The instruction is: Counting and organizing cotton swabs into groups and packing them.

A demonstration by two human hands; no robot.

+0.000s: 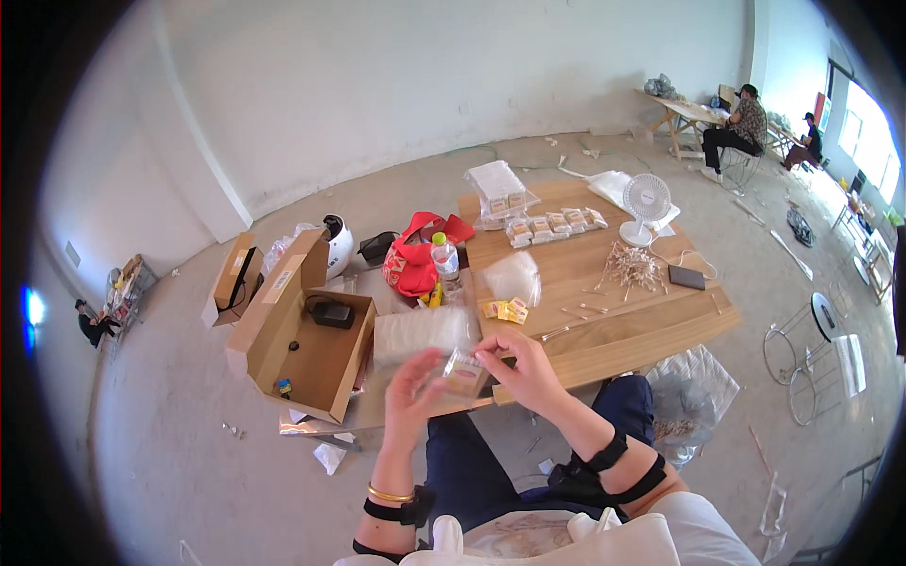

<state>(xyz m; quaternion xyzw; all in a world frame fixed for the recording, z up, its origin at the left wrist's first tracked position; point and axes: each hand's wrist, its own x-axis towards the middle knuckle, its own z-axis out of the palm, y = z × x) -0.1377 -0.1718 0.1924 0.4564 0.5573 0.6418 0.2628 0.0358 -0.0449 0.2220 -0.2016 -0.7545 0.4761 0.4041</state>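
A small clear plastic bag with a printed pale card inside (462, 374) hangs over the table's near edge. My right hand (519, 370) pinches its upper corner between thumb and fingers. Just left of the bag is my left hand (411, 389), slightly smeared by motion, its fingers curved and apart. Whether its fingertips touch the bag is hard to see. Beyond my hands lie a stack of clear bags (422, 335), a fanned pile of thin bags (513, 279) and several small yellow cards (507, 310). Farther right is a heap of white-tipped sticks like cotton swabs (630, 268).
At the left stands an open cardboard box (326, 377) holding a black item. A bottle (445, 262) and red cloth bag (412, 264) stand behind the stack. Filled packets (555, 226), a white fan (646, 203) and a dark power bank (687, 277) occupy the wooden table (623, 335).
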